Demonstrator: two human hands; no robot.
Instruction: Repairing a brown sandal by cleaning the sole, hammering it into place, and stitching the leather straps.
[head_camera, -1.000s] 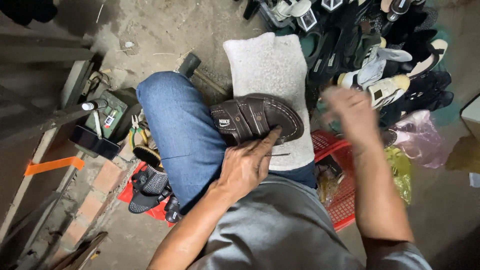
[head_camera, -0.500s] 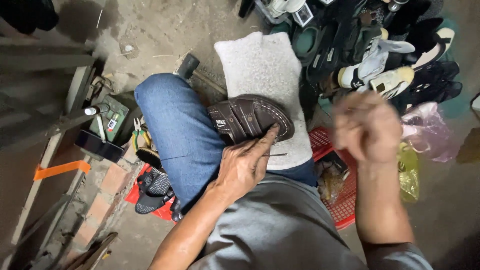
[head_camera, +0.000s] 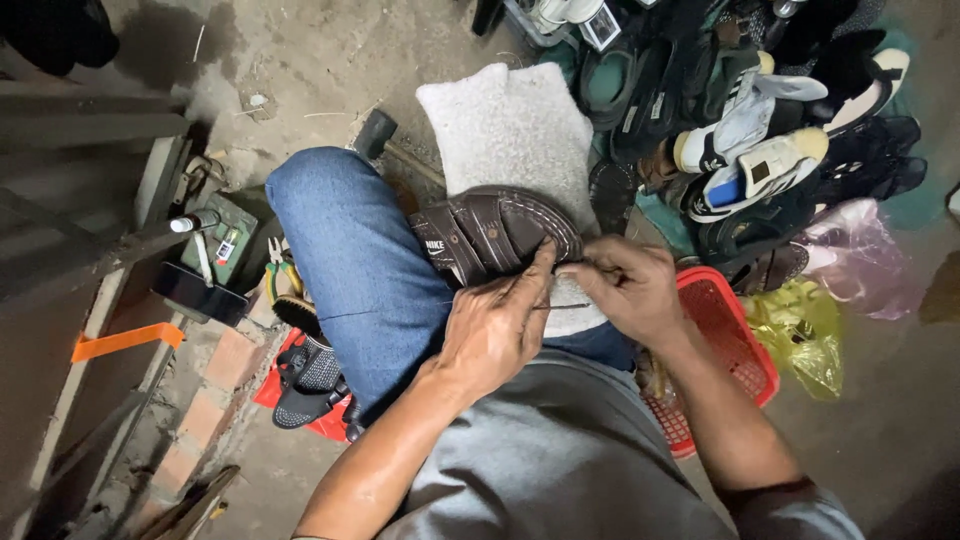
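Fingers of the right hand (head_camera: 628, 285), raised earlier, now pinch at the brown sandal (head_camera: 497, 235), three o'clock of the gripping left hand (head_camera: 497, 325).

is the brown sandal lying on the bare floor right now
No, the brown sandal rests on the person's lap over a grey cloth, with the left hand pressing it.
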